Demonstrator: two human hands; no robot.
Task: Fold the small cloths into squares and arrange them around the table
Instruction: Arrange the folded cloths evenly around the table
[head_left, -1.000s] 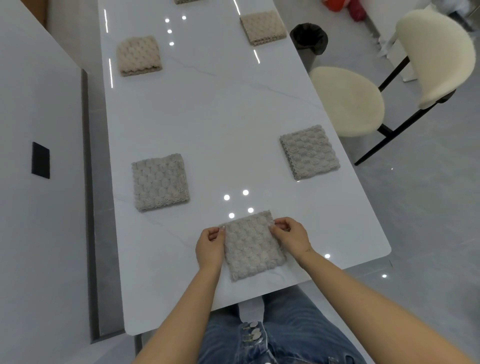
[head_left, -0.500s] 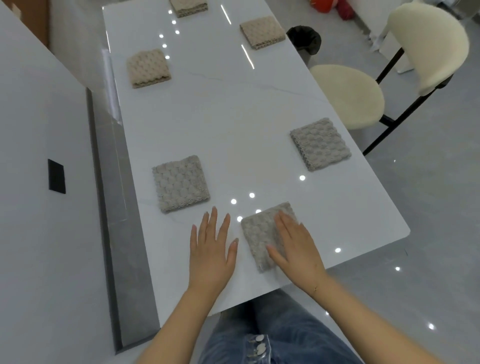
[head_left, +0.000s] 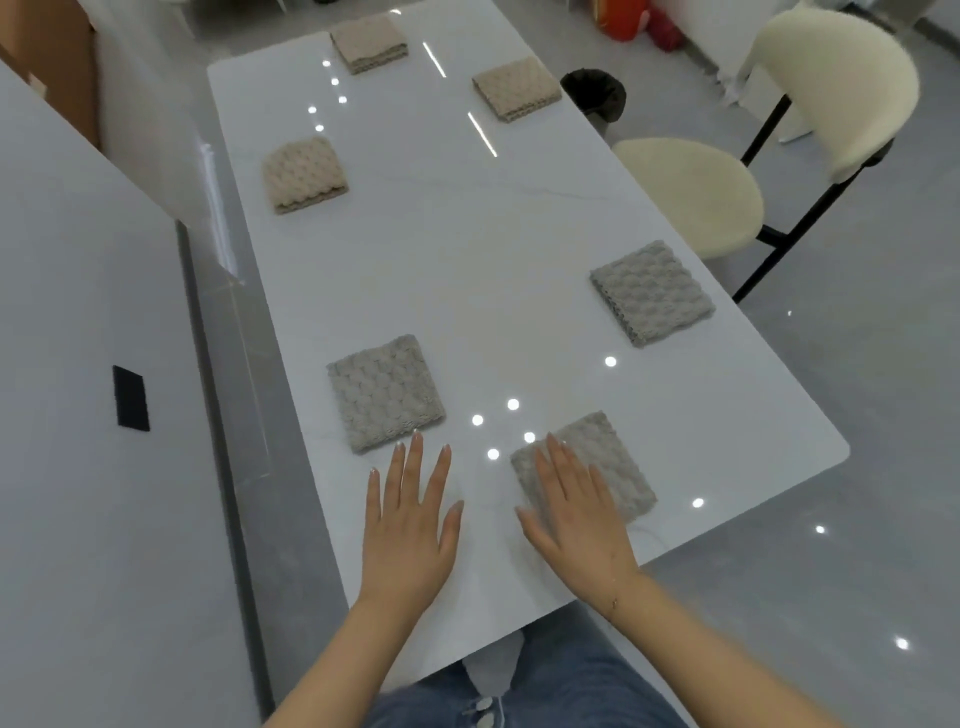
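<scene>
We see the right hand (head_left: 576, 512), fingers straight, pressing flat the nubby grey folded cloth (head_left: 597, 462) near the glossy white table (head_left: 467, 249) corner, while the left hand (head_left: 410, 525), spread on bare tabletop, seems farther from it than before.

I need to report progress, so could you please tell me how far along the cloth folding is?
Done: five folded squares lie round the table, three beige at the far end and two grey nearer. In hand: the right hand lies flat on a sixth cloth, already square; the left hand rests on bare table. Left: no unfolded cloths show, so probably only letting go.
</scene>
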